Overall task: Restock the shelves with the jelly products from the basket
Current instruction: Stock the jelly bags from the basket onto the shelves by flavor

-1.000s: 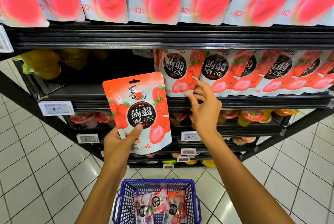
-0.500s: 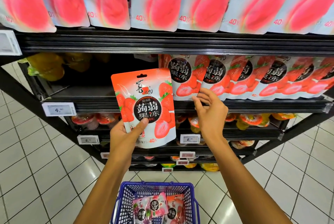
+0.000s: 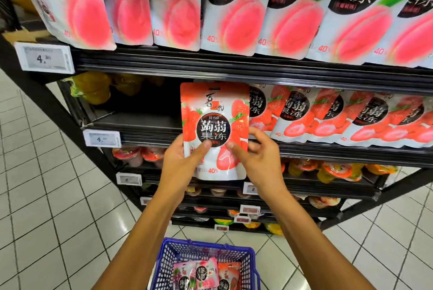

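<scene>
Between hands — glossy (flat) pouch (image 3: 214,130)

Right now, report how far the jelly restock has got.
Done: a row of strawberry pouches already lines the middle shelf. In hand: the left hand and right hand both hold one strawberry pouch upright at the row's left end, beside an open gap. Left: several pouches still lie in the blue basket on the floor.

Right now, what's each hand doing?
Left hand: closed on the strawberry pouch, thumb on its front.
Right hand: closed on the same pouch's right edge.
</scene>
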### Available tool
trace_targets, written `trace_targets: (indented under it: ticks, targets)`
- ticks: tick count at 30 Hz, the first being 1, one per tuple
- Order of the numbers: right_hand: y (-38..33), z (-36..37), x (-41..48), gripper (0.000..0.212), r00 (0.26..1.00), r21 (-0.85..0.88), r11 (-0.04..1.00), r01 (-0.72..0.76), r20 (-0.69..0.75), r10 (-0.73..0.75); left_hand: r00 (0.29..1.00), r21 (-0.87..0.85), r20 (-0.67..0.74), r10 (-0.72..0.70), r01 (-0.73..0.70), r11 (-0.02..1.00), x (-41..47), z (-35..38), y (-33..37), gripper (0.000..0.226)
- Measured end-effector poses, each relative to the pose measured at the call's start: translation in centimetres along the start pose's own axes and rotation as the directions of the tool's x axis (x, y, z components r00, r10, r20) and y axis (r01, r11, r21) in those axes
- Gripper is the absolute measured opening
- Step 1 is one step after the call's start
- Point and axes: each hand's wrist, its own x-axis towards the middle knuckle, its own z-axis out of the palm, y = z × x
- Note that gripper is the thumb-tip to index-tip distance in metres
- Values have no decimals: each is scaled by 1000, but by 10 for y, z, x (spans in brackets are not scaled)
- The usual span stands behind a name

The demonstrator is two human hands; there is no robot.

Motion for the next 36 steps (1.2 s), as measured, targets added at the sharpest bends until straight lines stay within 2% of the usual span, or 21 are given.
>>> trace_targets:
  ticks: [3,6,9,13,16,19,22,25,30,36]
  targets:
    - [-7,11,8,29,998,6,998,62,-32,-62,991,11,-76,107,-107,994,3,-1,6,55]
    - [-12,20,20,28,982,-55,989,139,-119,-144,967,199,-141,211,-181,963,-2,-1,5,63]
    - [-11,29,31,31,960,-75,980,186,-198,-197,959,300,-76,271,-237,924,-5,3,-1,61]
    - [2,40,36,26,947,-140,966,219,-207,-245,978,310,40,207,-209,927,-1,12,-7,62]
    - [9,35,34,27,957,-213,954,212,-152,-246,985,299,45,164,-170,939,2,16,-11,70]
    - [10,21,30,33,971,-403,897,181,-74,-229,986,284,49,162,-170,944,2,17,-16,69]
    - [16,10,22,28,953,-603,783,153,-118,-278,987,262,48,156,-164,951,1,18,-18,70]
    - [24,12,20,27,947,-592,802,79,-206,-246,988,218,46,145,-152,964,2,21,-18,73]
    - [29,24,31,25,936,-485,872,69,-272,-225,984,207,58,166,-174,963,13,28,-12,76]
    - [29,28,32,26,927,-612,786,88,-237,-289,979,247,49,199,-205,947,14,30,-17,75]
